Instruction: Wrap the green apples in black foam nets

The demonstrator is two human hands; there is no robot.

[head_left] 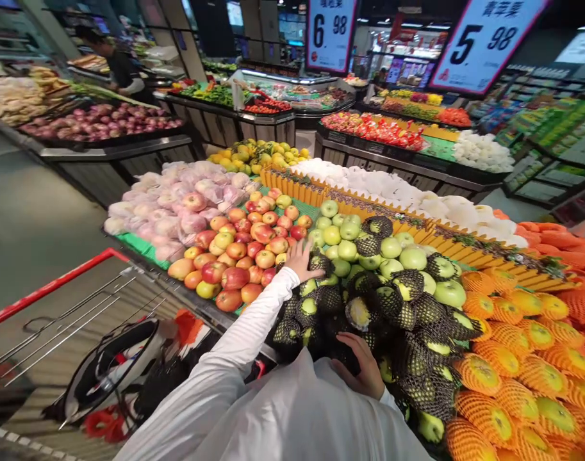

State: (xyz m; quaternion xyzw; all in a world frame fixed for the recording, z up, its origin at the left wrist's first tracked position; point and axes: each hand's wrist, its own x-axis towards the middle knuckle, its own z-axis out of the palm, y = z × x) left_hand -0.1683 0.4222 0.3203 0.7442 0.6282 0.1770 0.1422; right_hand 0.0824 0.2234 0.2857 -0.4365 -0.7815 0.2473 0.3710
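Head view shows left hand point(299, 261) spread empty, right hand point(362, 366) half-curled, hold unclear, beside netted apples point(405, 292) pointing various ways.

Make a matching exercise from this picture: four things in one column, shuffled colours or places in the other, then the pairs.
Column one
1. Left hand
2. Cart rail
3. Netting around some green apples
4. Net sleeves on the fruit at lower right

Column two
A. Black
B. Orange
C. Bright red
D. Where reddish apples and green apples meet

Pairs: 1-D, 2-C, 3-A, 4-B
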